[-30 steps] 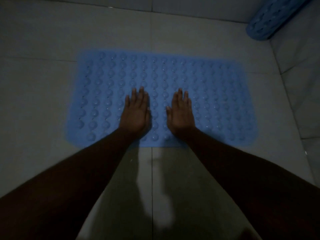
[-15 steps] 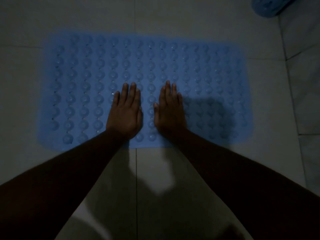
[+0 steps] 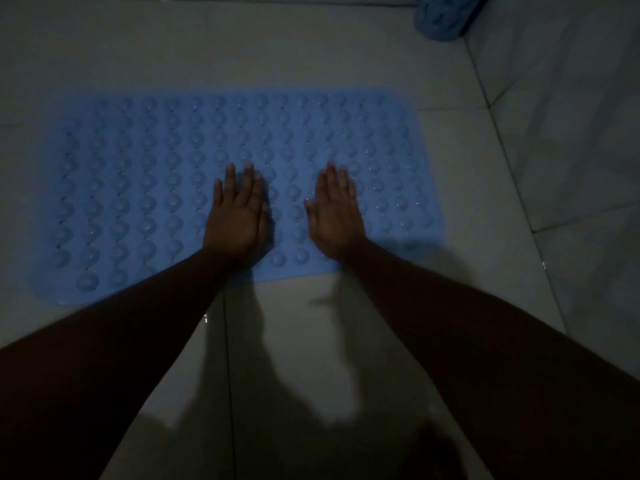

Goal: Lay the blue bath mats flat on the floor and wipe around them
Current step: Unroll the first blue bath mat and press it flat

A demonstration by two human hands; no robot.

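A blue bath mat [image 3: 145,188] covered in round bumps lies flat on the pale tiled floor. My left hand [image 3: 237,216] presses on it palm down, fingers straight, near the mat's near edge. My right hand [image 3: 336,213] lies flat on the mat a hand's width to the right, fingers straight and thumb out. A second blue mat [image 3: 445,15], still rolled up, lies at the top right by the wall. The room is dim.
Pale floor tiles [image 3: 311,358] with dark grout lines surround the mat. A tiled wall [image 3: 571,133] rises along the right side. My arms cast shadows on the floor in front of the mat.
My two hands have slid apart on the mat, the right one farther to the right. The camera view has shifted, so the mat sits lower and the rolled mat is more in view.
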